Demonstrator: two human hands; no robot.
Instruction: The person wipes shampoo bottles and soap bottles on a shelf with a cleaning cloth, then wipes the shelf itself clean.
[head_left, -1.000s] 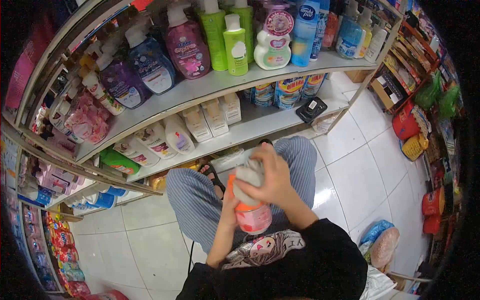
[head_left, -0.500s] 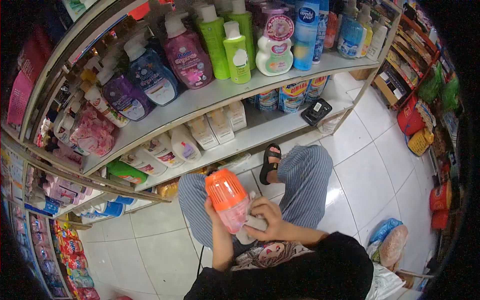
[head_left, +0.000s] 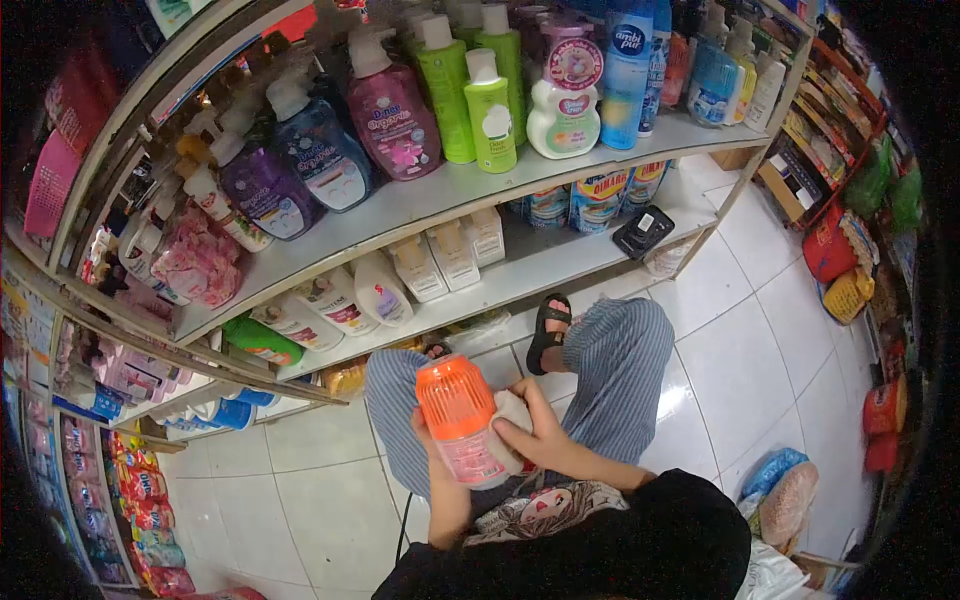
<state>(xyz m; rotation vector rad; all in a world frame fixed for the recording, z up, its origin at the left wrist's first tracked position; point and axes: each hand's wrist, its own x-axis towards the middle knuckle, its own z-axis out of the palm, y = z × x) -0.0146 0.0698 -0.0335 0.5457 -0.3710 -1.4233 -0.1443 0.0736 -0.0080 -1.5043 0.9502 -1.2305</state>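
Note:
In front of my lap, a container (head_left: 458, 405) with a ribbed orange top and a pink labelled body is held tilted. My left hand (head_left: 438, 455) is wrapped round its left side; the container covers part of the fingers. My right hand (head_left: 537, 435) grips a whitish cloth (head_left: 512, 412) and presses it to the container's right side. Bent knees in striped trousers (head_left: 625, 365) flank the container.
A shelf unit (head_left: 560, 180) stands ahead, carrying pump bottles (head_left: 395, 115), green bottles (head_left: 490, 125) and small boxes (head_left: 455, 258). A black device (head_left: 642, 232) lies on its lower shelf. Plastic bags (head_left: 785, 495) rest on the tiled floor at right.
The container has turned so its printed label faces up, and its top sits slightly lower. My right hand has moved the cloth from the bottom end up along the right side.

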